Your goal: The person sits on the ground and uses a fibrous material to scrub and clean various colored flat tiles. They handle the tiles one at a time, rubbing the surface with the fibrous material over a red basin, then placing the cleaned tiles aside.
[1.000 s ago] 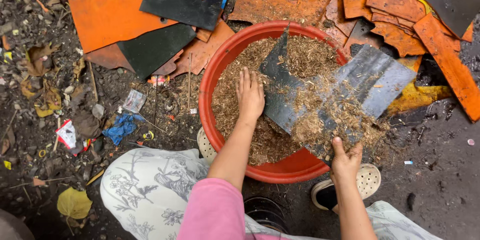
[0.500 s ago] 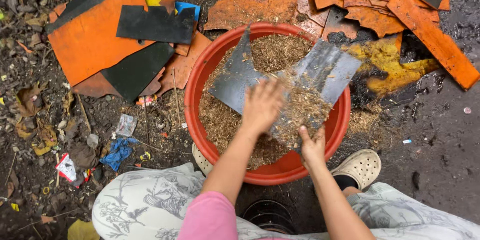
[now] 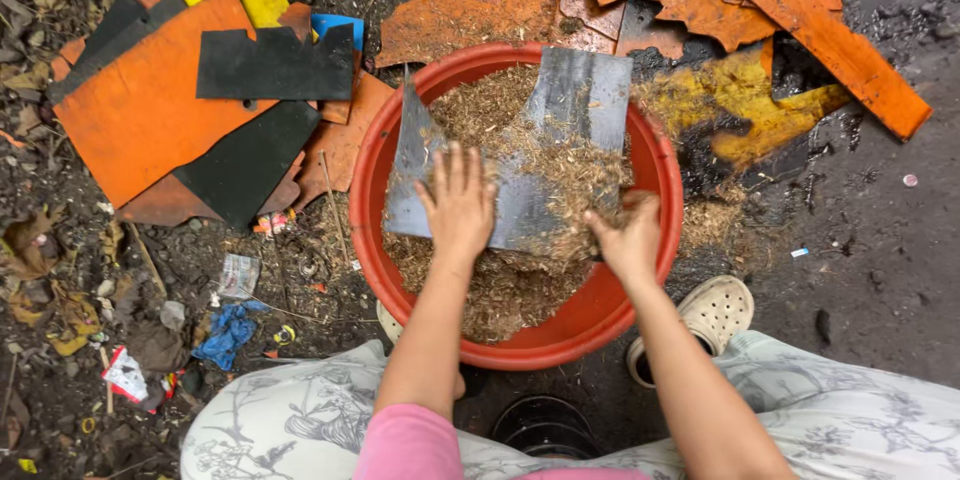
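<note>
Grey sheet pieces [image 3: 560, 140] lie across a red plastic basin [image 3: 372, 230] of brown shredded fibre [image 3: 500, 295], both hands on them.

Left hand [image 3: 458, 202] lies flat, fingers spread and released, on the sheet near the basin's middle. Right hand [image 3: 626, 238] curls around the sheet's fibre-covered edge by the basin's right rim. Orange and black sheet scraps [image 3: 150, 110] litter the muddy ground [image 3: 880, 230] beyond the left rim; a cream clog [image 3: 712, 312] sits just off the near-right rim.
</note>
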